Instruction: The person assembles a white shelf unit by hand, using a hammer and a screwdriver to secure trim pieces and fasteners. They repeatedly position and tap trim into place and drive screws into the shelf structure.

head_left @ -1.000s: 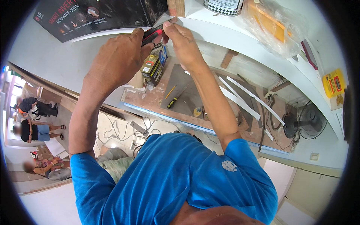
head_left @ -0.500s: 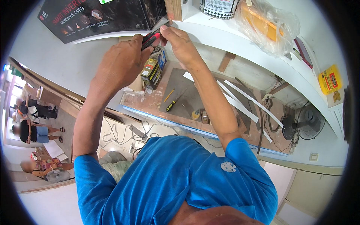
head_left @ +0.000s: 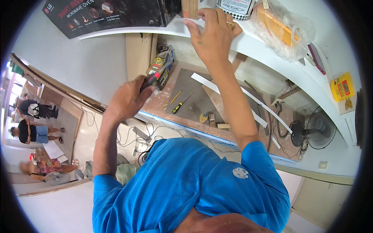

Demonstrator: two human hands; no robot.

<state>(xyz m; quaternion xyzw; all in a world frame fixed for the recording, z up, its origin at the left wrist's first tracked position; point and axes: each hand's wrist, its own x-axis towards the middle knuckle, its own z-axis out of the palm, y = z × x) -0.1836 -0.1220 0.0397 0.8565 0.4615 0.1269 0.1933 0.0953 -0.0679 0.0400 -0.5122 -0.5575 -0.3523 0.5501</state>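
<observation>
Tool in left hand [head_left: 130, 97]: slim hand tool [head_left: 149, 81], dark black-grey body, pinkish-red patch toward the front, narrow pale far end; exact tip hard to make out against the clutter behind. Left fingers clenched round the dark rear part, thumb along the near side; red part and front stick out past the fingers, slanting up and right. Tool sits in the air in front of a boxy yellow-and-dark container [head_left: 163, 79], overlapping it in view. Right hand [head_left: 215, 40] free of any visible object: fingers spread, loosely bent, thumb apart, gold-coloured ring [head_left: 230, 24] on one finger; hand is over the edge of the white shelf [head_left: 248, 44], contact can't be told. Beside those fingers, a round can [head_left: 235, 7] with black-and-white checks round its base; to the left, a raw wooden post [head_left: 189, 8] and a glossy black carton [head_left: 112, 21]; to the right, a crinkly clear plastic bag [head_left: 287, 35] with something flat and orange inside. Below, worn brownish board [head_left: 155, 107] carrying a smooth dull grey sheet [head_left: 182, 82], a screwdriver [head_left: 177, 108] with yellow-black handle, a thin yellow stick [head_left: 176, 96], long flat white strips [head_left: 268, 106]. Round fan [head_left: 320, 126], wire grille, far right.
</observation>
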